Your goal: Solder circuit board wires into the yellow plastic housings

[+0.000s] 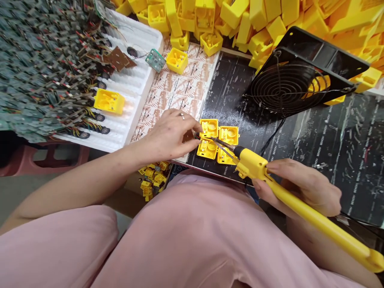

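In my right hand (303, 184) is a yellow soldering gun (255, 162), its fingers wrapped around the grip. The metal tip (220, 143) reaches left among several small yellow plastic housings (228, 135) grouped on the black work surface. These housings lie open side up, with perforated round areas and small metal contacts inside. My left hand (171, 136), with a ring on one finger, is at the left edge of the group. Its thumb and index finger are curled in a pinch beside the upper-left housing (209, 128); what lies between their tips is too small to make out.
A black fan (282, 92) with a wire guard stands at the right. Yellow cases (205, 16) are heaped along the back. At left, a white foam tray (129, 92) bears densely packed circuit boards (45, 68). A loose board (155, 60) lies beside a yellow case (177, 61).
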`<state>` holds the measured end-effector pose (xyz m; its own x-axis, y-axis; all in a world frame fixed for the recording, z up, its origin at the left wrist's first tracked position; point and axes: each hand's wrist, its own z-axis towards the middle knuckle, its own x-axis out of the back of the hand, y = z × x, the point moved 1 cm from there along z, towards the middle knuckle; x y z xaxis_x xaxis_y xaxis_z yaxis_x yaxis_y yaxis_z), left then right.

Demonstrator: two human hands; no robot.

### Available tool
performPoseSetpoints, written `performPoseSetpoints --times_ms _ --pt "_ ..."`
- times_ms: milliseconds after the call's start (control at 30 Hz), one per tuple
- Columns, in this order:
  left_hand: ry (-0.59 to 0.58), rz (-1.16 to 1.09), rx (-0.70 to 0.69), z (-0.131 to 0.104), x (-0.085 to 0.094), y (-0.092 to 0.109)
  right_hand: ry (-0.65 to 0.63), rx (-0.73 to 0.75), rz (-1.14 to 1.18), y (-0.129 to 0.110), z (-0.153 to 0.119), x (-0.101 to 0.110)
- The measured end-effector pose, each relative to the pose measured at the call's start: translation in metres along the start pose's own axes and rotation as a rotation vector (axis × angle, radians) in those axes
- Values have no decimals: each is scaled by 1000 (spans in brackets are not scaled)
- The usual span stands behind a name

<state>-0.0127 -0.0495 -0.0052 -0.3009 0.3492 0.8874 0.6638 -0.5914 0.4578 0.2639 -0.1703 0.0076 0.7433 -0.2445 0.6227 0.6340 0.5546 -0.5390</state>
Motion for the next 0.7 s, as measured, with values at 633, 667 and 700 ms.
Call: performPoseSetpoints --times_ms 633,667,700 --pt "252 -132 -30 -16 -19 -5 -7 -68 -145 5 -14 9" --pt "248 -82 -82 -19 -20 -3 -19 -46 -111 5 -13 10" --pt "241 -25 -125 -21 -22 0 -33 -8 -58 4 -12 10"
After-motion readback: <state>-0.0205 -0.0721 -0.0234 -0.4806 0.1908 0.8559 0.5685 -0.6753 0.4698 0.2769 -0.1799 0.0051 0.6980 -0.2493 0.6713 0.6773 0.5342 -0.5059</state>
